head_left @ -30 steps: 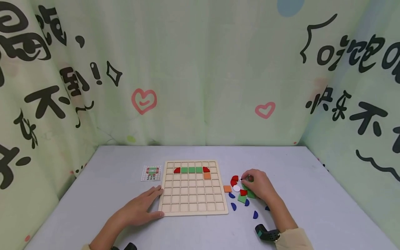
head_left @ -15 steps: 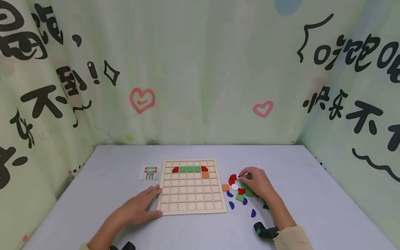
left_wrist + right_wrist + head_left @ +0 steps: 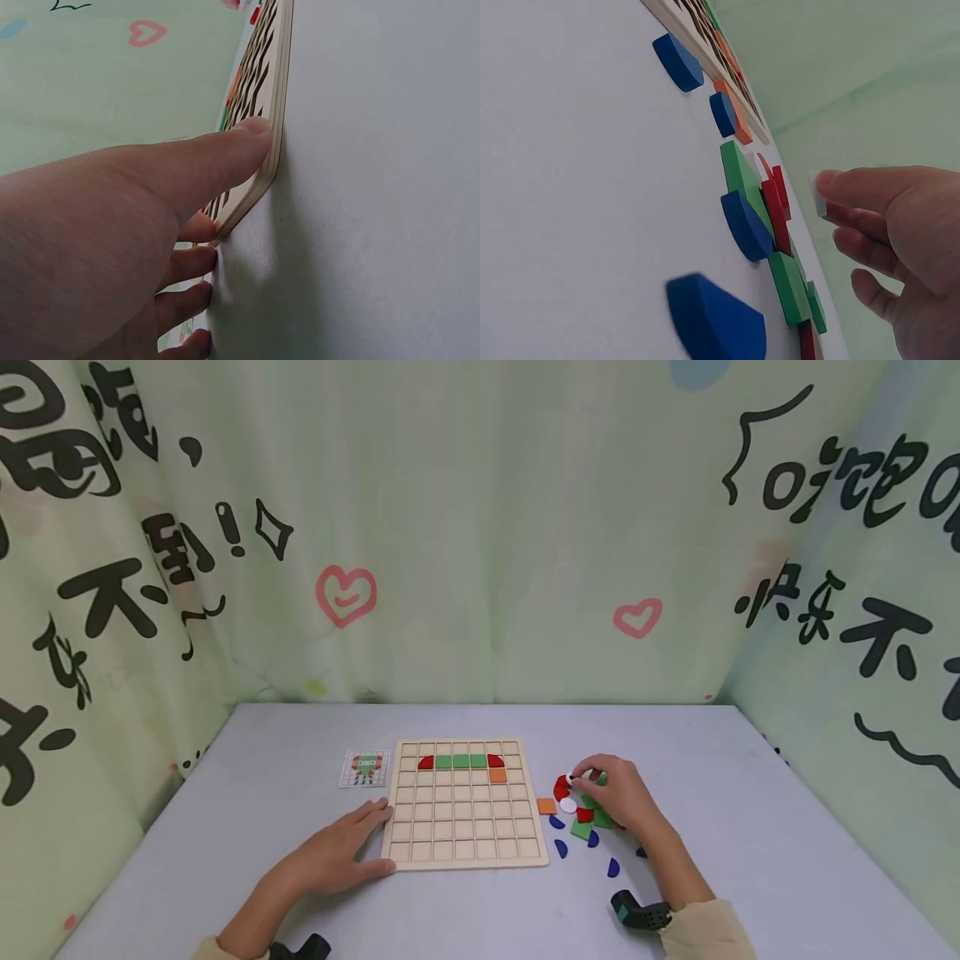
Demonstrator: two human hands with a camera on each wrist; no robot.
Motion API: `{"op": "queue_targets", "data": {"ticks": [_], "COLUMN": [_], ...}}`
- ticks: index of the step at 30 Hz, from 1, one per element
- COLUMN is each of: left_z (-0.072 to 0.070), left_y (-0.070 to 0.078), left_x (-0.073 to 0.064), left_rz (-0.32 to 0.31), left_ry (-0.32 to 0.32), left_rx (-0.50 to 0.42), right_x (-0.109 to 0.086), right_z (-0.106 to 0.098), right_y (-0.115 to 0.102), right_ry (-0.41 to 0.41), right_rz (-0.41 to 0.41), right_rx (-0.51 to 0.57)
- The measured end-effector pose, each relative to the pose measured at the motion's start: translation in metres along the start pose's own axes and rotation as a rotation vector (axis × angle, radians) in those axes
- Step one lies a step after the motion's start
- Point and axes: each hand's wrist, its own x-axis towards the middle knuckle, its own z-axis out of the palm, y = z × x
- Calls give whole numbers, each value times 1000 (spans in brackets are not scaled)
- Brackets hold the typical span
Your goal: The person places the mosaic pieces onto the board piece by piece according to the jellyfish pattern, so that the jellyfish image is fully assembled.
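My left hand (image 3: 337, 853) rests at the left side of a wooden grid board (image 3: 465, 811), its fingers along the edge. In the left wrist view, the thumb lies on the board's rim near a corner. My right hand (image 3: 618, 793) pinches a small white piece (image 3: 819, 196) between thumb and index finger, just above a pile of coloured pieces; a dark dot shows on it in the head view. On the board sit red corner pieces (image 3: 426, 762) at both ends of a row of green squares (image 3: 461, 762), and an orange square (image 3: 497, 775) below the right one.
Right of the board lie an orange square (image 3: 547, 807), a white disc (image 3: 568, 805), red pieces (image 3: 561, 788), green squares (image 3: 581, 829) and several blue half-rounds (image 3: 561, 849). A card with a robot-like figure (image 3: 365, 769) lies left of the board.
My right hand has shifted slightly left and away from me above the pile, with the white piece in its fingertips. The left hand stays at the board.
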Motion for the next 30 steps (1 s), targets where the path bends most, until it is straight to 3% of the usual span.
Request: {"op": "queue_targets", "data": {"ticks": [16, 24, 30], "left_z": [-2, 2, 1], "left_y": [1, -1, -1], "left_x": [-2, -2, -1], "left_rz": [-11, 10, 12], "left_ry": [2, -10, 10], "left_rx": [-11, -21, -14], "right_x": [10, 11, 19], "right_z": [10, 23, 28], "right_y": [-27, -38, -48], "right_ry": [-25, -58, -62], "right_rz": [-56, -30, -88], "right_rx": [24, 64, 66]}}
